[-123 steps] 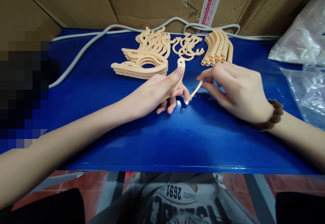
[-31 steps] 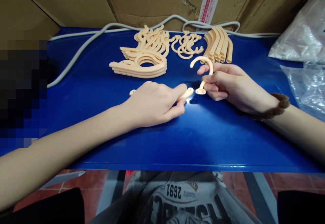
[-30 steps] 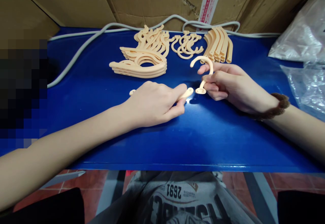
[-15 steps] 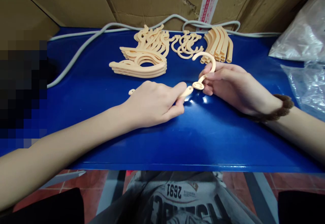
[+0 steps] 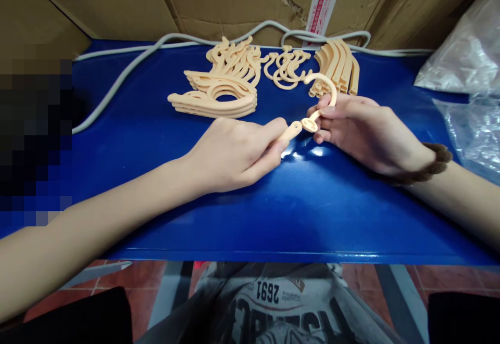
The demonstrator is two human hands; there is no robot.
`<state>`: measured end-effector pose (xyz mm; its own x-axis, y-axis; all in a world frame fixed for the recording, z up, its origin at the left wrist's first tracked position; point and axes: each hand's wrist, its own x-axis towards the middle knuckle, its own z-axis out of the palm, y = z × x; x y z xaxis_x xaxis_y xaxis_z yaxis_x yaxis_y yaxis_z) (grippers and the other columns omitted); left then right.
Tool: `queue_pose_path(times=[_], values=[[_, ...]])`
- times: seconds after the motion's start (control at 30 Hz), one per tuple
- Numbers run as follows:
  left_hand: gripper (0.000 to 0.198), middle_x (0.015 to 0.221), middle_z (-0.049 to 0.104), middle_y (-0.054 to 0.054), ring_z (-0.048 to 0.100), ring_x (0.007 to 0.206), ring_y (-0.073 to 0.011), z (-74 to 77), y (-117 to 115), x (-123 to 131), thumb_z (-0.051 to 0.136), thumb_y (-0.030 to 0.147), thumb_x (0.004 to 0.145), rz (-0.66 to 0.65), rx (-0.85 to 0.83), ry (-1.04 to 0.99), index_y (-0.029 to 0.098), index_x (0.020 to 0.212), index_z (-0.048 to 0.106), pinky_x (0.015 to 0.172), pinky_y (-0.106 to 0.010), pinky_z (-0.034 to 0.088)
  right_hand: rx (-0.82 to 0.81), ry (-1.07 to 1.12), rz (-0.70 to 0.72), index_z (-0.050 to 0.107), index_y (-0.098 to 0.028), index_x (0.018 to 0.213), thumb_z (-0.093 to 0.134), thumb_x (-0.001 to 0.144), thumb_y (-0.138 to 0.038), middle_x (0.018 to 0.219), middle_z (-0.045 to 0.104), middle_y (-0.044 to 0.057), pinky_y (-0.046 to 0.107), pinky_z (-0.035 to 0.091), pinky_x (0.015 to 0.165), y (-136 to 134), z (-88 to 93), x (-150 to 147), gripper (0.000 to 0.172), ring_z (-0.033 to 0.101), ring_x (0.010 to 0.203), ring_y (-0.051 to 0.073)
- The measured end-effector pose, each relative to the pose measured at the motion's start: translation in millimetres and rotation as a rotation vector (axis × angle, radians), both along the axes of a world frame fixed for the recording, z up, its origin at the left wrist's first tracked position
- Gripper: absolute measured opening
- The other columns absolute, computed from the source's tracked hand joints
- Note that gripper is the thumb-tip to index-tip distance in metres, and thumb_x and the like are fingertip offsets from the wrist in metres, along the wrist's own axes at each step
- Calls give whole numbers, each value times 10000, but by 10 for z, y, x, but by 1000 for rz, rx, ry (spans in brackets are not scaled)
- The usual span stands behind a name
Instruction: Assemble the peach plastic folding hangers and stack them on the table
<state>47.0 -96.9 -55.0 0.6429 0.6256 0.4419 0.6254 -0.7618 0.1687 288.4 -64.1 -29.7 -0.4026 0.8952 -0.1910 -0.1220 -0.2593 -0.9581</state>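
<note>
My left hand [image 5: 242, 151] is closed round a cream plastic hanger arm [image 5: 292, 131]; only its end with a small hole shows past the thumb, the rest is covered by the hand. Between the thumb and fingers of my right hand [image 5: 351, 125] is a cream hanger hook [image 5: 332, 91], its curve upward and its oval base low. That base sits right at the arm's holed end; whether they touch or join I cannot tell. Behind lie a pile of loose hooks [image 5: 287, 68] and a row of curved tube-like pieces [image 5: 339, 65].
Stacked hanger arms [image 5: 219, 107] and a heap of similar curved parts [image 5: 234, 60] lie at the back of the blue table [image 5: 250, 224]. A white cable [image 5: 135, 71] runs along the cardboard [image 5: 234, 0]. Clear plastic bags [image 5: 464, 52] lie at the right.
Both hands have shifted slightly up and to the right with their pieces. More of the hanger arm's end now shows beyond my left thumb.
</note>
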Motion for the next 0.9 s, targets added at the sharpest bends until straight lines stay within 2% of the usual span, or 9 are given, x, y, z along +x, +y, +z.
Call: queue_pose_path(times=[0.13,0.27,0.47,0.67,0.9], values=[[338,827,704,-34,657,708,-172,55,10,-7,315,300,1126,-26,-84,-5,173,1038,615,661,-301,451,26,7,23,709,-200,795,749,875,-155,856,689,7,210,567,725,-9,17,11,100,612,786,102],[379,928,717,-88,682,840,-224,133,19,-5,290,290,1138,-39,-151,77,143,1117,639,779,-345,511,40,27,4,659,-213,784,758,855,-138,808,656,-10,206,559,710,-12,26,8,142,597,761,102],[459,1009,729,-123,693,906,-264,119,24,-5,251,318,1142,-23,-216,96,112,1175,660,811,-386,525,9,10,-19,644,-223,965,746,860,-99,825,700,-33,198,553,688,-8,29,11,192,623,736,96],[449,1032,730,-117,702,931,-254,110,19,-13,259,337,1143,-33,-268,62,126,1181,653,832,-377,532,34,11,31,635,-268,1260,740,856,-98,818,716,-78,227,539,723,6,5,37,451,638,722,92],[375,946,697,-82,647,825,-213,110,18,-12,288,325,1147,-73,-243,19,156,1110,620,773,-333,505,69,-15,47,624,-308,1281,851,807,-135,878,742,-68,250,570,758,31,-62,80,554,702,810,115]])
